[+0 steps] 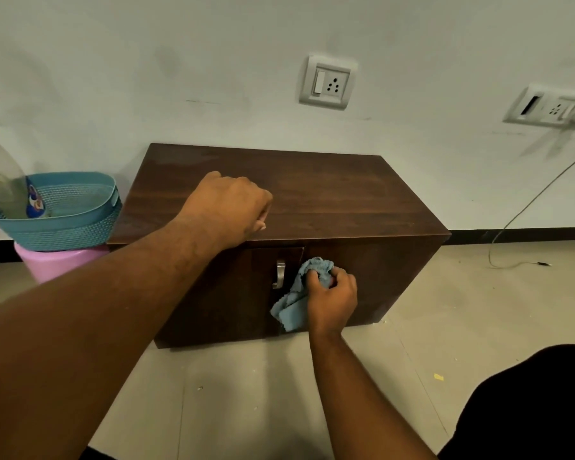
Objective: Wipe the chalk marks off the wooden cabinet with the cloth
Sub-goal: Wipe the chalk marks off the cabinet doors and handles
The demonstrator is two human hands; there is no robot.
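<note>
A low dark wooden cabinet stands against the white wall. Its front has a door with a metal handle. My left hand rests on the cabinet's top near the front edge, fingers curled under and holding nothing. My right hand grips a bunched light-blue cloth and presses it against the cabinet's front, just right of the handle. I see no clear chalk marks; only a faint pale smear shows at the top's back left.
Left of the cabinet a blue woven basket holding a spray bottle sits on a pink stool. Wall sockets are above, and a cable trails to the tiled floor at right. My dark-clothed knee is at bottom right.
</note>
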